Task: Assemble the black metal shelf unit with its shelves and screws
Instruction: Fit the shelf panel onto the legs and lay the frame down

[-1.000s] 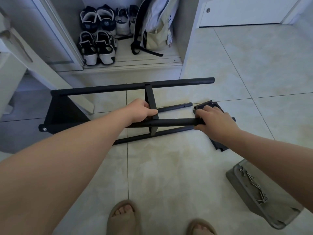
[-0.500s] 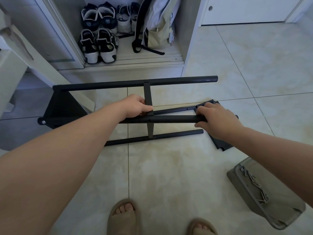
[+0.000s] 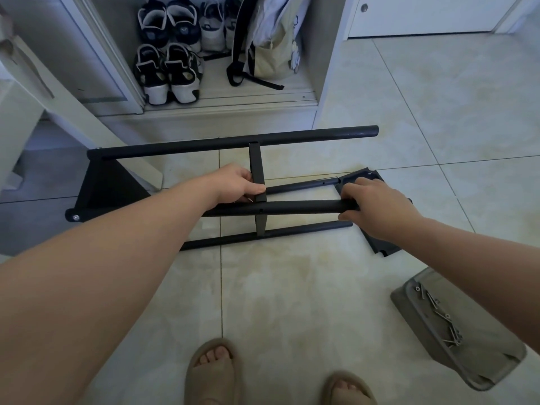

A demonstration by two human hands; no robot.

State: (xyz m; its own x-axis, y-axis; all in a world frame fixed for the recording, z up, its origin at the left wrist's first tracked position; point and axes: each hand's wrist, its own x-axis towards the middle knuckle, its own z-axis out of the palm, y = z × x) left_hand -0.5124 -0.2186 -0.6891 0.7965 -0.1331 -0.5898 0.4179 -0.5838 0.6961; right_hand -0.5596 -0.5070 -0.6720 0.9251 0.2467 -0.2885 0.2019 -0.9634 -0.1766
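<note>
Head view: the half-built black tubular metal shelf frame (image 3: 233,143) lies on the pale tiled floor (image 3: 292,287), left hand (image 3: 241,185) gripping its flat crossbar (image 3: 255,162), right hand (image 3: 377,209) grasping a round tube (image 3: 292,207), apparently aligning it; next, the black corner plate (image 3: 358,174) needs fitting.

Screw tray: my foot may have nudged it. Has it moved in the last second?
No. The screw tray sits as before, on the same tile and equally far from the tile joint beyond it.

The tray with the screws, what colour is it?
The tray is grey. It shows best in the head view, lower right.
</note>
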